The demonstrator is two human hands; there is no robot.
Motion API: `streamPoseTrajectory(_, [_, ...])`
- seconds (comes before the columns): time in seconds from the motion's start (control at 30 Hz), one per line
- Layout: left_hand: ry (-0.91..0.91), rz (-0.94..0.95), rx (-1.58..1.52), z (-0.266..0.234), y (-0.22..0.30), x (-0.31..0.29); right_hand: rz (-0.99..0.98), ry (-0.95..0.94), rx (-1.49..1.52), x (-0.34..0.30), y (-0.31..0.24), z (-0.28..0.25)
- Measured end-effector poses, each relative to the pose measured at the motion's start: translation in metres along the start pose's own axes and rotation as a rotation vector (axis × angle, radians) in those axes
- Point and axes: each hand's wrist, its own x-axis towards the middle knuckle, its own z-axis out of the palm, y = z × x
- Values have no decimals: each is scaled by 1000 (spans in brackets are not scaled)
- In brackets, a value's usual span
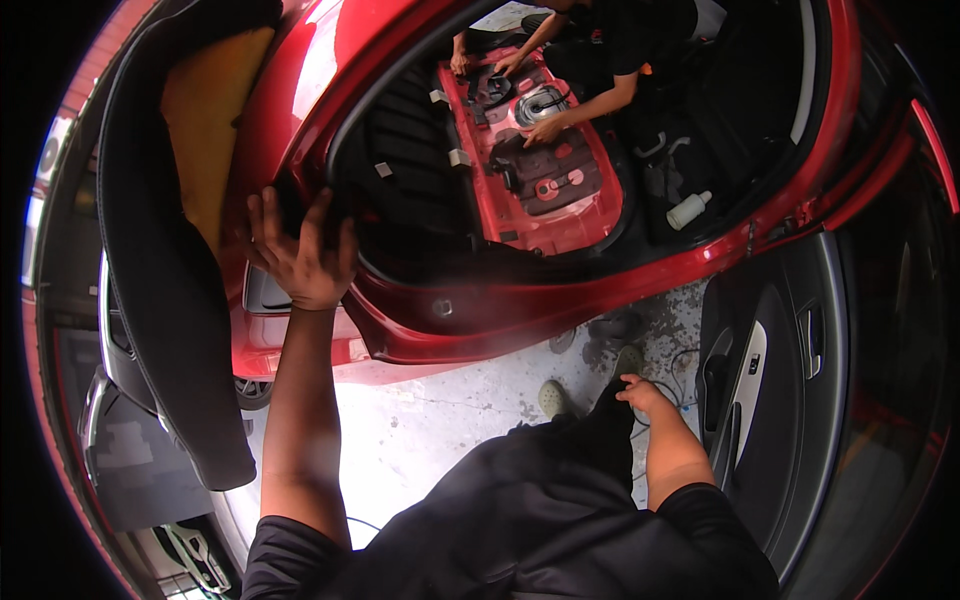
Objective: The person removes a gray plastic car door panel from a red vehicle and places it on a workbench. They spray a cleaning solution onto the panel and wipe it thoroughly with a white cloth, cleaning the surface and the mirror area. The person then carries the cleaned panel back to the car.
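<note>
My left hand (302, 250) reaches up with its fingers spread at the rear edge of the red car's door opening (480, 325). Its fingertips are at the dark gap by the bodywork, and nothing shows in its grasp. Beside it on the left stands a black seat cushion (165, 290) on edge, its yellow foam (212, 115) exposed. Low at my right side hangs my right hand (640, 392), fingers loosely apart and holding nothing, close to the open door's trim panel (740, 390).
Inside the car, bare red floor metal (570, 235) shows where the seat area is stripped. Co-workers' hands (545, 130) work around a round silver cover (540, 104). A white bottle (688, 210) lies at the right. Cables (680, 385) run over the stained floor.
</note>
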Motion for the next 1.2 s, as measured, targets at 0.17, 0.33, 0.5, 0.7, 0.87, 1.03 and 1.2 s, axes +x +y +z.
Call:
streamPoseTrajectory(0.17, [1,-5,0,0,0,1,8,41,53,-1,-2,1])
streamPoseTrajectory(0.33, [6,0,-13,0,0,0,-5,74,-11,6,10,6])
streamPoseTrajectory(0.5, [35,1,-24,4,-2,-3,7,135,-91,-11,-5,7])
streamPoseTrajectory(0.7, [21,11,-12,2,-1,-1,38,221,-172,-16,-26,11])
streamPoseTrajectory(0.87, [20,16,-15,0,-1,1,33,219,-159,-6,-29,9])
streamPoseTrajectory(1.03, [13,11,-10,-2,0,0,11,252,-170,-12,-37,6])
streamPoseTrajectory(1.2, [-11,-27,-9,-2,-1,-3,-195,392,-80,-23,-43,5])
